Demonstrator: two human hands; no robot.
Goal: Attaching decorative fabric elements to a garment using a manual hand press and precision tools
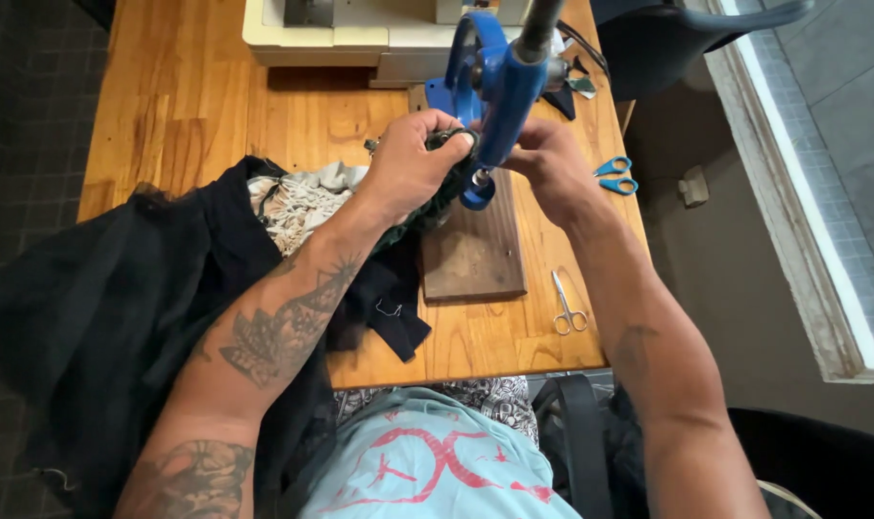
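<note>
we've got both hands up at blue press (494, 77), centre top of frame. left hand (413, 168) grip clenched on dark fabric (442, 192) under press head, over wooden board (475, 250). right hand (547, 159) pinching same fabric from right. blue scissors (615, 176) right, small silver scissors (568, 308) lower on desk (187, 96).

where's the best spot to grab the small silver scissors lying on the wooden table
Probably by the two finger loops of the small silver scissors, coming from above on the near edge of the wooden table. They lie flat with the blades closed, pointing away, loops nearest the person, and bare wood around them. Both hands are at the blue hand press.
</note>
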